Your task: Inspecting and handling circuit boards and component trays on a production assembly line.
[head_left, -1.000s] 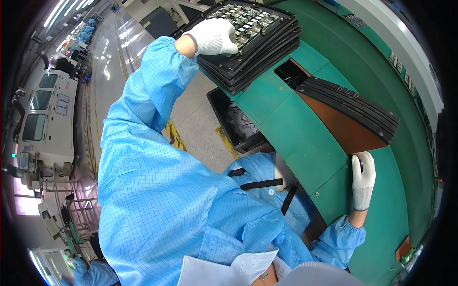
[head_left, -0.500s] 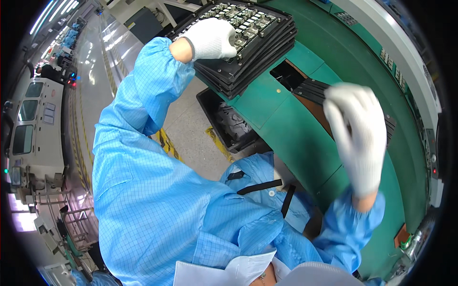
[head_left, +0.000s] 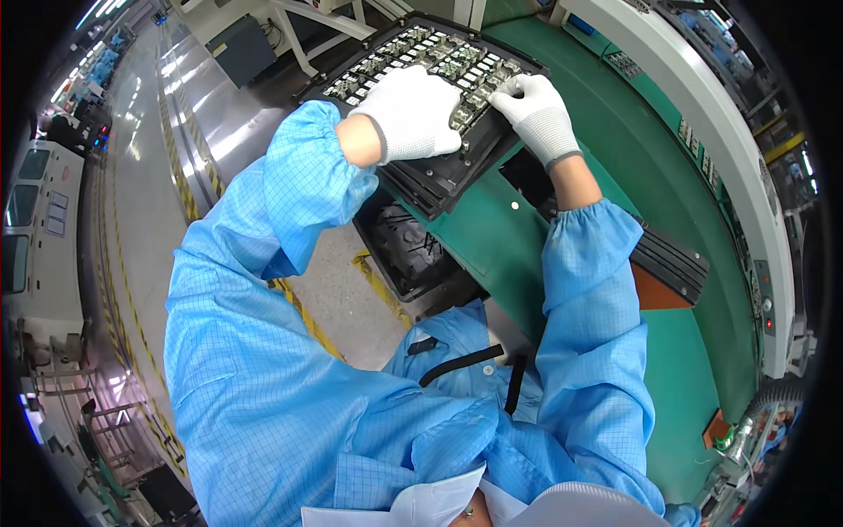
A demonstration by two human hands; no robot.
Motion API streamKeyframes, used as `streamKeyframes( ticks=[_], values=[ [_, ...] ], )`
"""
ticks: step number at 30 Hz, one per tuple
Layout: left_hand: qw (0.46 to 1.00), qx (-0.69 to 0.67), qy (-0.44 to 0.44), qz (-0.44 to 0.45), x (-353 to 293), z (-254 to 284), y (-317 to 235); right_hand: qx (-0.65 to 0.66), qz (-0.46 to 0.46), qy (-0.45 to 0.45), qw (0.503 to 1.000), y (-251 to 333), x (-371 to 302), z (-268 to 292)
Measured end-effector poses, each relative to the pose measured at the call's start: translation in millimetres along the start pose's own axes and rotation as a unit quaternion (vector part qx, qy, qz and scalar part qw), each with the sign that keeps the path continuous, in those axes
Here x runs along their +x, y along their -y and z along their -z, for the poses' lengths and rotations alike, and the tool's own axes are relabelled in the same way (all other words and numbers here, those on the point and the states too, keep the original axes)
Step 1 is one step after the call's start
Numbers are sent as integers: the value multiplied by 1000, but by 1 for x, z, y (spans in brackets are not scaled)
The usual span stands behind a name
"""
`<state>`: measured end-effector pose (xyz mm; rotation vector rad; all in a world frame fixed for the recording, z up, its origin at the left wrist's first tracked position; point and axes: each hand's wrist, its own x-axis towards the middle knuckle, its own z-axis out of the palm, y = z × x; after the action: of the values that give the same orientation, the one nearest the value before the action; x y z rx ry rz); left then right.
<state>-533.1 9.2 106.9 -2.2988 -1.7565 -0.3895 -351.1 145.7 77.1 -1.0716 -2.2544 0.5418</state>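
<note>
A stack of black trays stands at the far end of the green bench. Rows of small metallic parts fill the top tray. Over the tray's near side lies my left hand, white-gloved, its fingers curled down among the parts; whatever is in them is hidden. My right hand, gloved the same way, reaches to the tray's right part. Its thumb and forefinger are pinched together at the parts, and I cannot make out what is between them.
The green bench curves along the right, bordered by a white machine frame. More black trays lie on it beside my right sleeve. Below the stack, a black bin holds dark wrapped material. A grey floor with yellow-black tape is at left.
My right hand has swung from above the bench up and left to the top tray, and its fingers have closed. The left hand stays at the tray; the whole view has shifted slightly.
</note>
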Motion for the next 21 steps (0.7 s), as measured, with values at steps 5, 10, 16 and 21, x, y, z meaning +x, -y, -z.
streamKeyframes(
  ticks=[5,10,16,21],
  values=[
    [1000,22,10,7,0,3,-6,-44,-32,-51,997,-1,3,-14],
    [998,19,39,36,0,7,-10,98,-88,-163,978,-12,14,-34],
    [997,21,65,24,4,15,-12,281,-75,-149,945,-14,-3,-23],
    [990,14,136,36,13,19,-10,361,-132,-92,919,-14,-23,22]
  ],
)
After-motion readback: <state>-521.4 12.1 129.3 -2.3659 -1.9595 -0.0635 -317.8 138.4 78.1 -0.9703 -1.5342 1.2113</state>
